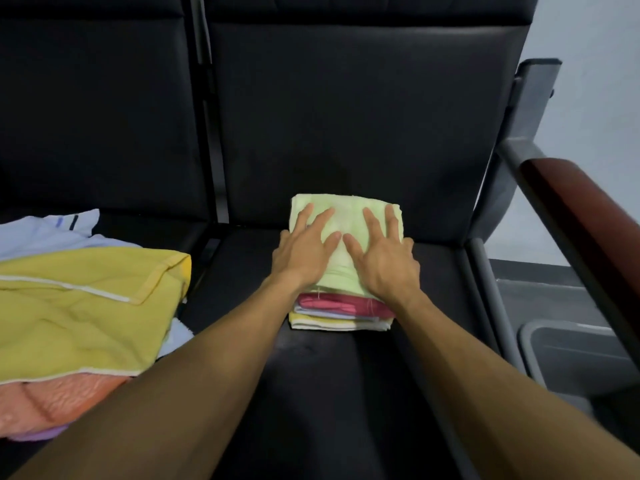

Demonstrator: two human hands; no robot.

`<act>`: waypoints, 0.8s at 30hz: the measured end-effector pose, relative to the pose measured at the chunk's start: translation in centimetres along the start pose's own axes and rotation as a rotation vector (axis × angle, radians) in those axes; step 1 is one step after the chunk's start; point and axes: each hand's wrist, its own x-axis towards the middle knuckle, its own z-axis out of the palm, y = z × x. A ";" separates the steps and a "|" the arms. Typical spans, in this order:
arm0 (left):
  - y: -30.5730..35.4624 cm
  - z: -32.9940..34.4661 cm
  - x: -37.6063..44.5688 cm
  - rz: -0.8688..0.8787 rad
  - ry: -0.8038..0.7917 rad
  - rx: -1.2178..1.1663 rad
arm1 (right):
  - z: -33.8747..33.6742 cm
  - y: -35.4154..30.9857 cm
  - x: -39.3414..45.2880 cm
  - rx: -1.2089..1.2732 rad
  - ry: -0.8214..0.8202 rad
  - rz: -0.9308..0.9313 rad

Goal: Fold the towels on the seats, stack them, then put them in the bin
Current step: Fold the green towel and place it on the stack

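Fingers (320, 220) straight and spread, both hands lie flat on a folded pale green towel (346, 216) that tops a small stack (341, 313) on the right-hand black seat (346, 375). The left hand (304, 251) covers the towel's left half, the right hand (381, 258) its right half, the index fingers almost meeting in the middle; neither hand pinches or curls round any cloth, they only press down.

Under the green towel the near edge of the stack shows a pink layer, then pale and yellow-and-white layers, all squared up fairly evenly. By this view the folding is part done: several towels are stacked, while a loose heap waits on the left seat (104, 216), with a yellow towel (79, 306) on top, an orange one (52, 400) below it, pale blue cloth (52, 233) behind and a trace of lilac at the frame's lower edge. None of the stack has gone to a bin.

A grey container (568, 355) stands low at the right, beyond the wood-capped armrest (581, 220); it may be the bin, but only a corner shows. How many towels the heap holds cannot be counted, and the stack's far side is hidden by the hands.
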 end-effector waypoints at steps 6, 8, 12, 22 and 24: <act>0.7 -1.1 -0.5 -0.016 -0.063 0.048 | -1.0 -0.5 -0.1 -0.055 -0.061 0.021; 0.8 -2.3 -1.5 -0.012 -0.097 0.051 | -2.3 -1.5 -0.4 -0.155 -0.115 0.014; -0.9 -5.8 -5.3 0.033 0.015 0.068 | -4.0 -5.9 -3.2 -0.374 0.118 -0.240; -14.8 -17.4 -16.7 -0.150 0.062 0.351 | 5.6 -22.3 -13.3 -0.243 -0.320 -0.612; -17.7 -17.8 -18.5 -0.169 0.056 0.448 | 8.2 -23.5 -14.4 -0.207 -0.393 -0.581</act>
